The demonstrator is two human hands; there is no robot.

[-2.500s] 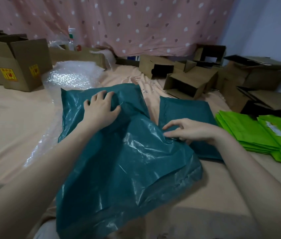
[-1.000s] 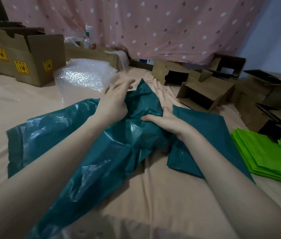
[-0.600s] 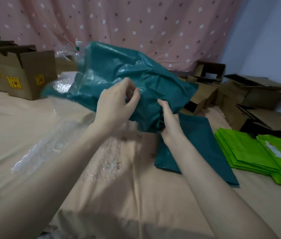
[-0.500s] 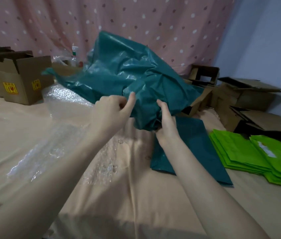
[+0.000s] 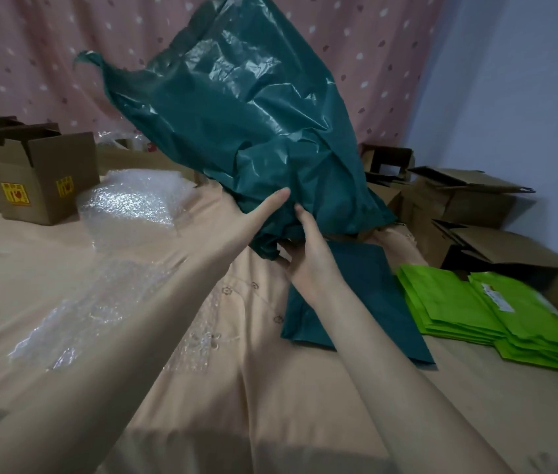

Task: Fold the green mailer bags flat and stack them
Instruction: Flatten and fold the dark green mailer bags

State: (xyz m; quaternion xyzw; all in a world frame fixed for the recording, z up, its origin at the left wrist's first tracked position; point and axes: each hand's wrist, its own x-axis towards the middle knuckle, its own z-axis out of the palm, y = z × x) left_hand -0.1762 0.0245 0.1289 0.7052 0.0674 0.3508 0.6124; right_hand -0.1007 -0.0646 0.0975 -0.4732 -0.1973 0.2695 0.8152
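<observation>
Bedding in a peach sheet fills the frame, backed by a pink dotted curtain. Bubble wrap lies heaped at the left middle, with a flatter clear strip trailing toward the near edge. Open cardboard boxes with yellow labels stand at the far left; what they hold cannot be seen. More brown cartons, some open and dark inside, crowd the right by the wall. Beside these, two stacks of lime-green folded bags lie flat on the sheet.

A large teal mailer bag is raised in the air, crumpled and billowing, hiding part of the curtain and the far cartons. Its gathered lower end comes down to both hands. The right hand grips that bunched end, thumb up against the plastic and fingers curled beneath it. The left hand has straight fingers laid flat against the bag just left of the right hand, not pinching. Under the right forearm a folded teal mailer lies flat on the sheet, just beside the lime-green stacks.
</observation>
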